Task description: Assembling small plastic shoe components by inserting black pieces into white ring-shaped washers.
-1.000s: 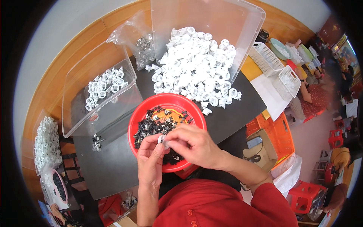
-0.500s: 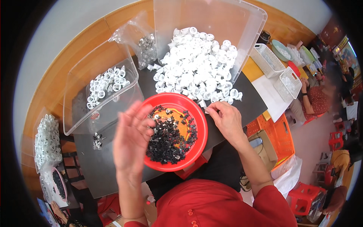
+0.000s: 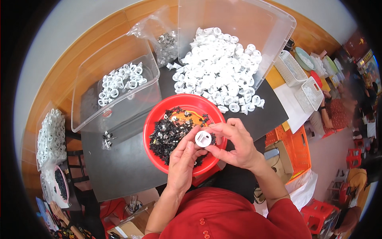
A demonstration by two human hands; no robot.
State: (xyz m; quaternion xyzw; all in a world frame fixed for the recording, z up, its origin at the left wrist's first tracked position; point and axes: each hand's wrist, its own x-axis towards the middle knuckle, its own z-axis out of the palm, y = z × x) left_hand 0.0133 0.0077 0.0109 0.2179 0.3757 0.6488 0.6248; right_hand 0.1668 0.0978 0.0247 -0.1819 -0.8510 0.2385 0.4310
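While both hands point(image 3: 182, 162) point(image 3: 240, 146) hold a white cap point(image 3: 203, 138), they partly hide the basin point(image 3: 187, 103).

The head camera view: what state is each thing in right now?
Round white plastic part: held, cut-out face showing.
Left hand: fingers closed on that part.
Right hand: curved at its right edge, grip unclear.
Red basin: open, partly filled with small black pieces.
Left clear bin: open, partly filled with white parts.
Back clear bin: apparently tipped, white heap spilling out.
Clear plastic bag: crumpled, metallic-looking pieces inside.
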